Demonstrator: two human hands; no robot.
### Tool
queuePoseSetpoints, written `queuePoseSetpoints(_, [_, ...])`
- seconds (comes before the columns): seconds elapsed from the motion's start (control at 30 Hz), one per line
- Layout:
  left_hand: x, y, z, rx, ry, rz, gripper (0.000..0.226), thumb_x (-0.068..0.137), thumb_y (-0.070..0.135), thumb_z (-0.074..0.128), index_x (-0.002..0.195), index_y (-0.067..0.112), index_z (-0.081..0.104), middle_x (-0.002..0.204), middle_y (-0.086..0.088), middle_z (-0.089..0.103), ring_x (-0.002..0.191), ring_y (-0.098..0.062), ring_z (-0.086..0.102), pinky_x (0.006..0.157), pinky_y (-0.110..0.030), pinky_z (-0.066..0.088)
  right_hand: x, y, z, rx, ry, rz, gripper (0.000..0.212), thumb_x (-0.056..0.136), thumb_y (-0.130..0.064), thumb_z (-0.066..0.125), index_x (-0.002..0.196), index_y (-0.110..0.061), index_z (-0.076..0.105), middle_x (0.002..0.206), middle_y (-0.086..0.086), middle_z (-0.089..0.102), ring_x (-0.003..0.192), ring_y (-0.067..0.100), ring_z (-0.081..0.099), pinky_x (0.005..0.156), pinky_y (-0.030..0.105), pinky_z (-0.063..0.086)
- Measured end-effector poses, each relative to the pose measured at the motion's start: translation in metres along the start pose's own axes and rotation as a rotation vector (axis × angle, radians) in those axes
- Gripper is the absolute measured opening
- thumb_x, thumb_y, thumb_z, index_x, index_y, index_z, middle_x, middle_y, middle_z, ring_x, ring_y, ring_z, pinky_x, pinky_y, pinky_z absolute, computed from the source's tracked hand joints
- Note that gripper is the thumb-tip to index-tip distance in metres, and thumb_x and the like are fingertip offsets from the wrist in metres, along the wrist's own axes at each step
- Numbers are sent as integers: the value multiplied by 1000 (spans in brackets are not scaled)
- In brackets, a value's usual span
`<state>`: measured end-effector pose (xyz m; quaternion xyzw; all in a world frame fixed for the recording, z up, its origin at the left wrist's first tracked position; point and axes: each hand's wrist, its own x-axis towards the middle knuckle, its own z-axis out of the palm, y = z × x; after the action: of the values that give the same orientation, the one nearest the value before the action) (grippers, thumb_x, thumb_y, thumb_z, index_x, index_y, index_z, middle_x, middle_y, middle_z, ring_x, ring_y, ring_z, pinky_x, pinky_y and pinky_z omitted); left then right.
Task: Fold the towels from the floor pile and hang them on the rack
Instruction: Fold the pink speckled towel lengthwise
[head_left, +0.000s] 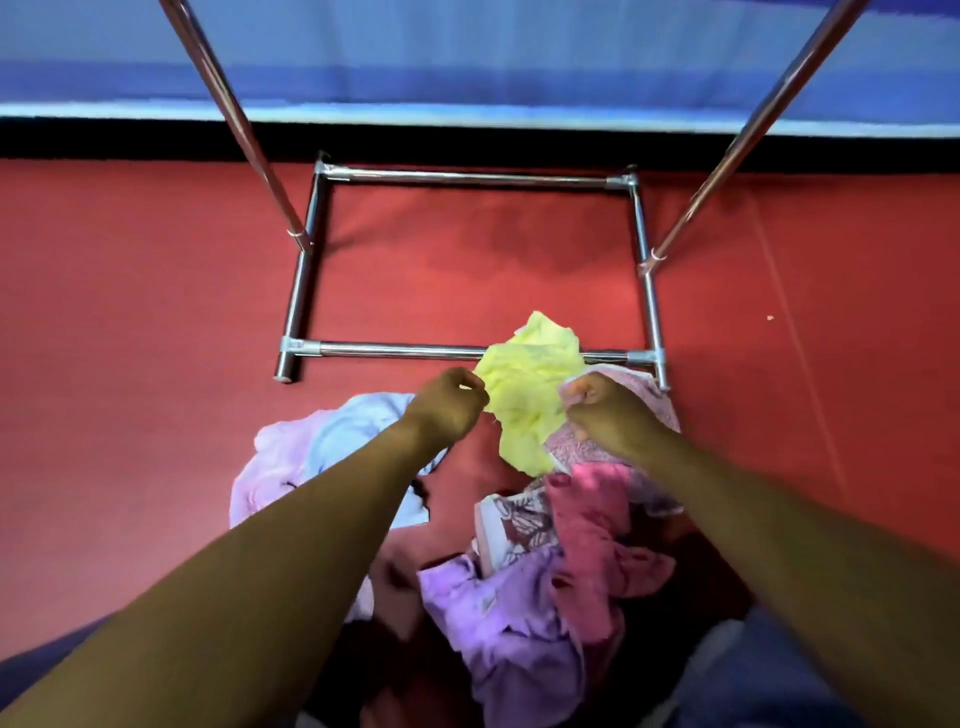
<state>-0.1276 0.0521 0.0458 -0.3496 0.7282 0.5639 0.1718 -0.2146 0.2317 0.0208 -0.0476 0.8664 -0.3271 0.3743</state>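
Note:
A crumpled yellow towel (530, 384) hangs between my hands above the floor pile. My left hand (449, 402) pinches its left edge with curled fingers. My right hand (605, 413) grips its right edge, also curled. Below lies the pile: a light blue towel (353, 431), a pale lilac towel (270, 467), a speckled pink towel (644, 395), a bright pink towel (592, 540), a patterned white cloth (514, 525) and a purple towel (509, 623). The metal rack's base frame (467, 179) stands on the floor just beyond, its uprights (234, 114) rising out of view.
Red floor (156, 312) surrounds the rack and pile. A blue wall with a black skirting (467, 137) runs behind the rack. The rack's right upright (753, 130) slants up toward the top right. My knees in dark blue cloth (769, 675) frame the bottom.

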Motion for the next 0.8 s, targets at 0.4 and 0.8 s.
queuePoseSetpoints(0.4, [88,-70,111,246,-155,-74,32,95,21,50,124,12,56,109,-10,64,87,-23,58,68,-26,42,75,117,35,-352,-25,60,58,87,-10,55,140,-27,40,135,16,44,106,32,58,89,37,49])
queuePoseSetpoints(0.8, [115,-72,151,210,-222,-72,47,92,20,54,136,9,45,129,-18,56,112,-35,58,97,-43,47,114,137,57,-258,170,-65,11,89,-12,58,92,-3,64,95,18,66,90,29,61,70,25,38])
